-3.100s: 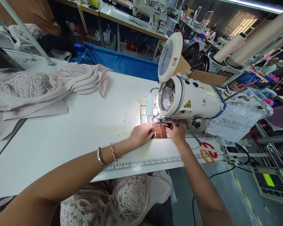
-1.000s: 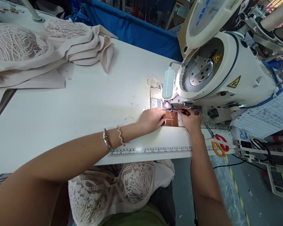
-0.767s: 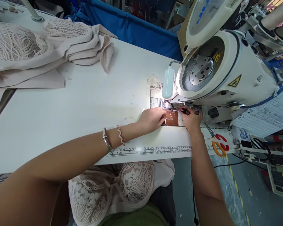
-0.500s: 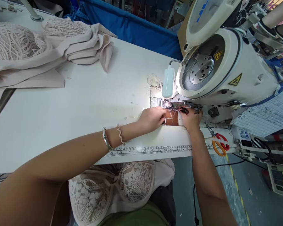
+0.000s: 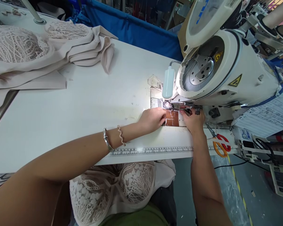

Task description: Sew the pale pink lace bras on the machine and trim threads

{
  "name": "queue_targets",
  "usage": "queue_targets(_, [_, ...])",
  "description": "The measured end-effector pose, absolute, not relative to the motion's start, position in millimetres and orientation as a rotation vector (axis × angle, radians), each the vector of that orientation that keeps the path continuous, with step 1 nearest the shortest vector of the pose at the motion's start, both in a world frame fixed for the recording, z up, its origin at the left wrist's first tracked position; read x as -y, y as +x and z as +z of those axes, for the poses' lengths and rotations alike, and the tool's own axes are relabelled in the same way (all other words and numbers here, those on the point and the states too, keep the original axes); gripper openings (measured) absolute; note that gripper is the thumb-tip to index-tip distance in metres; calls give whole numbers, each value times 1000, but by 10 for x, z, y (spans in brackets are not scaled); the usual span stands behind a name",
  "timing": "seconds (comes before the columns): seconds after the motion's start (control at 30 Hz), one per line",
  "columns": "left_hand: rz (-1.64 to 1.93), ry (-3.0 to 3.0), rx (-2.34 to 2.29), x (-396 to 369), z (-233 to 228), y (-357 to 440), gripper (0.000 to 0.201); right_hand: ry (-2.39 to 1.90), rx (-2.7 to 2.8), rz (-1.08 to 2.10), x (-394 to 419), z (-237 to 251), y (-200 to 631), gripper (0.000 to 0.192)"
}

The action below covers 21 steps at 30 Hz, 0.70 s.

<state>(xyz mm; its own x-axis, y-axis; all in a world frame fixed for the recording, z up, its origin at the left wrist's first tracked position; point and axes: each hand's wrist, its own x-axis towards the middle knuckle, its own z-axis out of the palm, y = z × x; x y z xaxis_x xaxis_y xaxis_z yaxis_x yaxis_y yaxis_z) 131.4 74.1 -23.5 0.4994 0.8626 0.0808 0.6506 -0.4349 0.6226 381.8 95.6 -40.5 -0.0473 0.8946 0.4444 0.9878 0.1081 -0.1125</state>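
Observation:
My left hand (image 5: 152,119) lies on the white table (image 5: 85,106), fingers curled together at the left edge of a brown plate (image 5: 172,119) under the sewing machine's needle area (image 5: 169,105). Thin pale thread crosses that plate at my fingertips; whether I pinch it is unclear. My right hand (image 5: 193,121) sits on the plate's right side, closed on a small red and black tool (image 5: 186,111) that points at the presser foot. The white sewing machine (image 5: 224,72) rises just above both hands, its lamp (image 5: 168,84) lit.
A pile of beige lace garments (image 5: 37,53) lies at the table's far left. More lace pieces (image 5: 122,188) rest in my lap. Orange and red scissors (image 5: 220,144) lie right of my right wrist. A ruler strip (image 5: 151,151) runs along the front edge. A blue bin (image 5: 136,28) stands behind.
Since three seconds ago my head has come closer and lower over the needle area. Both hands have stayed at the brown plate, with only slight shifts of the right hand.

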Motion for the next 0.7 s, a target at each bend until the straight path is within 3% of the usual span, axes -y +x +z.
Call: queue_targets(0.7, [514, 2200, -1233, -742, -204, 1313, 15, -1858, 1945, -251, -995, -391, 3750, 17])
